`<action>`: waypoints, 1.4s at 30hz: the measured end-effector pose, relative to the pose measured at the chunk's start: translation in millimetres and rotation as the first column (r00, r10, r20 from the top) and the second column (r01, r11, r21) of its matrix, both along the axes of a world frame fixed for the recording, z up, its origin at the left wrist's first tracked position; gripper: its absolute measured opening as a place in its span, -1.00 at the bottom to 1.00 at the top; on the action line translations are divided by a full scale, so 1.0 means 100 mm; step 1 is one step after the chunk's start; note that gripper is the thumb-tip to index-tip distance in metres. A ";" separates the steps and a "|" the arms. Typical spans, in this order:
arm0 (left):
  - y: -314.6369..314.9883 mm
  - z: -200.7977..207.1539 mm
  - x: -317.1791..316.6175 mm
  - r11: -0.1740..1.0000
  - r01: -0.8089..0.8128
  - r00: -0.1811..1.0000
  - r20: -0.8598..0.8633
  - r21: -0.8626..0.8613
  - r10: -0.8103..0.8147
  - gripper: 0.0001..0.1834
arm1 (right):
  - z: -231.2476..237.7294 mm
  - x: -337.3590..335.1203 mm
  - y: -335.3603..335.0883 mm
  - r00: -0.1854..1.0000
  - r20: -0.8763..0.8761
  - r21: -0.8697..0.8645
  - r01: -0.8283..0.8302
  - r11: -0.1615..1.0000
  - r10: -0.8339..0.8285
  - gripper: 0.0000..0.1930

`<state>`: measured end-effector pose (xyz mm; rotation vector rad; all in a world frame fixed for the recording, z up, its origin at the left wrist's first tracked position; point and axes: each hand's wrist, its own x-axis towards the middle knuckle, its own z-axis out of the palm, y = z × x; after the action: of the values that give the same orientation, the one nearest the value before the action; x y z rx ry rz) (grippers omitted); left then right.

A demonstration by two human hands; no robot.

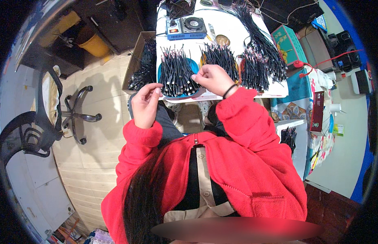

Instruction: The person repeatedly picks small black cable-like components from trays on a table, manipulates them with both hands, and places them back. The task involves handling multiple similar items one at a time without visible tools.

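My left hand (146, 105) is closed in a pinch at the table's front edge, with thumb and fingertips together beside a blue tray (194, 65). On that tray lies a pile of short black cables (174, 73) with metal plugs at the near ends. My right hand (216, 79) reaches over the tray's right side, its thumb and forefinger pressed together above the cable ends. Whatever sits in either pinch is too small to make out. Two more cable piles, a middle one (221, 60) and a right one (255, 71), lie farther right with reddish wire tips showing.
Behind the piles stands a blue-sided device (186, 28) with a dial and round black top. A box of cables (126, 77) adjoins the table's left side. Long black cables (260, 34) trail at back right. A wheeled chair (42, 118) is on the left.
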<state>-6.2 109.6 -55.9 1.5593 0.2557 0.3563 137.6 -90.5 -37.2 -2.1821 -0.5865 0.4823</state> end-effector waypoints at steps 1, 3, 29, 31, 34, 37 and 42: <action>-0.03 0.05 0.01 0.999 0.019 0.999 -0.029 -0.046 -0.020 -0.82 | 0.02 -0.06 -0.04 0.993 -0.107 0.060 0.047 0.997 -0.040 -0.64; -0.14 0.15 0.07 0.978 0.086 0.996 0.020 -0.188 -0.084 -0.80 | 0.09 -0.26 -0.18 0.957 -0.280 0.345 0.023 0.938 0.079 -0.73; -1.01 0.44 0.02 0.776 0.375 0.924 0.132 -0.506 -0.360 -0.81 | 0.48 -0.67 -0.50 0.960 -0.260 0.727 0.123 0.676 0.104 -0.86; -1.00 0.44 0.03 0.763 0.401 0.911 0.138 -0.507 -0.388 -0.82 | 0.48 -0.66 -0.52 0.958 -0.268 0.729 0.131 0.672 0.105 -0.86; -1.01 0.42 0.04 0.735 0.387 0.916 0.140 -0.557 -0.376 -0.86 | 0.46 -0.65 -0.54 0.962 -0.265 0.711 0.151 0.687 0.063 -0.86; -1.01 0.40 0.06 0.771 0.381 0.917 0.099 -0.510 -0.387 -0.88 | 0.42 -0.64 -0.55 0.960 -0.278 0.695 0.173 0.698 0.039 -0.87; -1.00 0.36 0.08 0.773 0.373 0.920 0.095 -0.514 -0.381 -0.87 | 0.32 -0.63 -0.54 0.956 -0.293 0.714 0.195 0.672 0.034 -0.86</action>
<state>1.6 9.5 -19.7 1.0320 0.0339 -0.0503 74.1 -144.1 -5.0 -1.3118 -0.4158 0.4012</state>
